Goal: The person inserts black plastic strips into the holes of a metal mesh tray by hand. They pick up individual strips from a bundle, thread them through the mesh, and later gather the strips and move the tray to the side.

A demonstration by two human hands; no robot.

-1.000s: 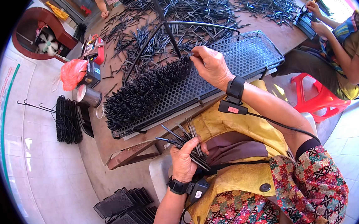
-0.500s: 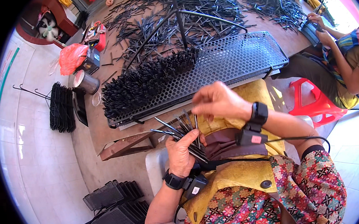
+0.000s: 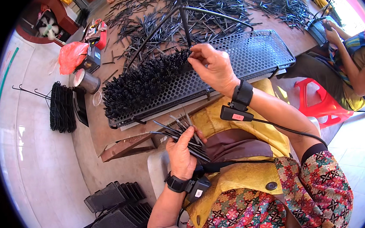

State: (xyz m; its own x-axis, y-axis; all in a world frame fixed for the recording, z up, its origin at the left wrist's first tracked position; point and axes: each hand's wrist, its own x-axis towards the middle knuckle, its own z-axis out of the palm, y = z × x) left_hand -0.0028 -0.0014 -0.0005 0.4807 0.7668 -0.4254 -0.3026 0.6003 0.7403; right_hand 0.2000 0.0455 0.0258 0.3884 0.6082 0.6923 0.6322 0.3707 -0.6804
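A fanned bundle of thin dark sticks (image 3: pixel 184 133) is gripped in my left hand (image 3: pixel 182 156), low in front of the table's near edge. Over the perforated black metal rack (image 3: pixel 246 52) is my right hand (image 3: pixel 215 67), its thumb and index finger pinched together. Its fingertips meet the right end of the tightly packed upright black pieces (image 3: pixel 142 85) that fill the rack's left part. Whatever lies in that pinch is too small and too dark to make out. Bare holes show across the right part of the rack.
Loose dark sticks (image 3: pixel 209 19) cover the far table (image 3: pixel 296 42). A metal frame rises behind the rack. At left are a clear tub (image 3: pixel 87 81) and a red plastic bag (image 3: pixel 73 57). More black racks (image 3: pixel 122 220) stand lower left. A co-worker (image 3: pixel 356 59) sits right, beside a red stool (image 3: pixel 317 104).
My right hand has moved up and away from beside the bundle to the rack, its fingertips now at the end of the packed pieces. My left hand keeps the bundle in nearly the same place.
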